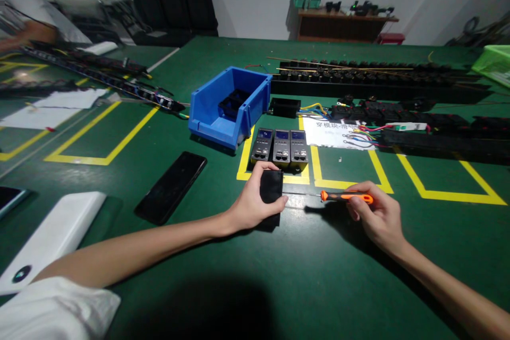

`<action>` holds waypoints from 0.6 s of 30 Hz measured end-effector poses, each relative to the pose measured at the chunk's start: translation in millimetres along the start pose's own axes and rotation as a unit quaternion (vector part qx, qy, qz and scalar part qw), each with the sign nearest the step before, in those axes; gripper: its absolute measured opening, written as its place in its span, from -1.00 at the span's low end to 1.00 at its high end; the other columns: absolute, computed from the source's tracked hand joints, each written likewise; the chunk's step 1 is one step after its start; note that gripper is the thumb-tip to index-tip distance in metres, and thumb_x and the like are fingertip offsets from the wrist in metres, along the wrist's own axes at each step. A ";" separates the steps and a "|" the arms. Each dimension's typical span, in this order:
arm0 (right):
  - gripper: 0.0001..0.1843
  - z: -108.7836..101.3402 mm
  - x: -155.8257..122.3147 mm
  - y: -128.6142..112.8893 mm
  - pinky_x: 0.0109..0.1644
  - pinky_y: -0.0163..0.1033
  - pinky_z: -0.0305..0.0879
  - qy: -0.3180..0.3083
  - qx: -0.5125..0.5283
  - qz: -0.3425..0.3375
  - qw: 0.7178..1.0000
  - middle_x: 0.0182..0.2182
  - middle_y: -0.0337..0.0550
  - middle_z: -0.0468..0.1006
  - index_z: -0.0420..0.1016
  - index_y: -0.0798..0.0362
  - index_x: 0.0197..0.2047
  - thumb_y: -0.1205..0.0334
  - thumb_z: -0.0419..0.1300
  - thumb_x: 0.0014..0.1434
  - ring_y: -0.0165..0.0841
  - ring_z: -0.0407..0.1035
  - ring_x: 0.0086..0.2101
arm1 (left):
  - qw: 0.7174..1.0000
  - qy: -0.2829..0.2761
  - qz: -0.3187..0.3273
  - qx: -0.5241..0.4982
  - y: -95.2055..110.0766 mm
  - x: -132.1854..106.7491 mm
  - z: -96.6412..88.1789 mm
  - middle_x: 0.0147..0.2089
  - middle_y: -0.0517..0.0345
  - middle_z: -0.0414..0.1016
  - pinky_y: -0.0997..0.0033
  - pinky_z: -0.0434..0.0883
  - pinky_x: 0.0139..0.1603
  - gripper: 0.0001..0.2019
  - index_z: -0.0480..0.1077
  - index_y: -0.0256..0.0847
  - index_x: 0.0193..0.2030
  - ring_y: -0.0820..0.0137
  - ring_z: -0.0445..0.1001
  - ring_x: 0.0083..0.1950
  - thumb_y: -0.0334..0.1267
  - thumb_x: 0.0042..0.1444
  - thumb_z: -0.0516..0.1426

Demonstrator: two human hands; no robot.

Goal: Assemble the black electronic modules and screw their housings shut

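My left hand (253, 199) is closed around a small black box-shaped module (271, 186), holding it just above the green table. Between the fingers of my right hand (376, 215) is a screwdriver (346, 197) with an orange and black handle. Its thin shaft points left, and the tip meets the right side of the black module; whether it sits in a screw is too small to tell. Three similar modules with ports and dark blue tops, among them the middle module (281, 147), stand in a row beyond my left hand.
A blue bin (223, 130) with black parts inside stands behind. Long black module strips (382, 87) with loose wires and a paper sheet (324, 135) lie at the right. A black phone (171, 187) and a white device (56, 236) lie left. Another person's arm (35, 32) shows far left.
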State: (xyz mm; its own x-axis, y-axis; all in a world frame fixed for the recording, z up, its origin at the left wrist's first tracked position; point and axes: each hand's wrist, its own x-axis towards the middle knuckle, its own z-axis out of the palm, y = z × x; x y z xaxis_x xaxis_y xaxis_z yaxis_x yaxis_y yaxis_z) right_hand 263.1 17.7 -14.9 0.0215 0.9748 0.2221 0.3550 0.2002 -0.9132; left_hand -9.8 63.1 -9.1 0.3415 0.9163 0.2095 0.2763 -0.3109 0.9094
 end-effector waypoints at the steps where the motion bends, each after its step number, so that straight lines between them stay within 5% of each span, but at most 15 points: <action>1: -0.80 -0.4 -0.5 0.5 -0.59 -0.36 0.10 -0.002 -0.005 0.005 1.000 -0.62 -0.33 0.33 0.42 0.04 -0.26 0.07 0.19 0.22 -0.48 0.18 -0.65 | 1.000 -0.001 0.000 0.000 0.1 -0.2 -0.1 -0.12 0.16 0.26 0.37 0.31 -0.10 -0.53 0.13 -0.13 0.03 0.36 0.30 -0.14 -0.28 -0.01 0.21; 9: -0.70 0.8 0.3 0.8 -0.59 -0.35 0.00 -0.045 -0.021 0.043 0.998 -0.67 -0.35 0.23 0.38 0.04 -0.35 0.01 0.07 0.29 -0.47 0.10 -0.66 | 1.000 -0.005 0.001 -0.001 2.2 -0.9 0.0 -0.05 0.12 0.29 0.33 0.32 -0.05 -0.54 0.14 -0.13 0.03 0.32 0.33 -0.07 -0.28 0.00 0.20; 15: -0.75 1.0 0.3 0.1 -0.38 -0.27 0.27 -0.028 0.026 -0.022 0.999 -0.28 -0.20 0.36 0.31 -0.03 -0.11 0.07 0.20 0.19 -0.39 0.31 -0.43 | 1.000 -0.001 0.001 0.008 1.7 -0.8 -0.1 -0.09 0.14 0.29 0.35 0.33 -0.07 -0.55 0.15 -0.14 0.02 0.35 0.33 -0.12 -0.29 0.01 0.20; 18: -0.78 0.8 -1.0 0.5 -0.36 -0.27 0.30 -0.017 0.038 -0.018 0.999 -0.26 -0.18 0.38 0.32 -0.03 -0.12 0.13 0.21 0.19 -0.39 0.34 -0.43 | 1.000 -0.001 0.000 0.008 1.4 -0.8 0.1 -0.11 0.15 0.28 0.36 0.33 -0.08 -0.55 0.14 -0.14 0.03 0.36 0.32 -0.14 -0.30 0.01 0.20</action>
State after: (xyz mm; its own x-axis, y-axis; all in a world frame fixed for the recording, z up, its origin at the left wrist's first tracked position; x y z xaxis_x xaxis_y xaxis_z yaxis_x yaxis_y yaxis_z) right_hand 262.6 16.9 -15.8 -0.0221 0.9692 0.2455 0.2833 0.2415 -0.9281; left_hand -9.6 61.9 -8.0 0.3432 0.9156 0.2095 0.2901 -0.3155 0.9035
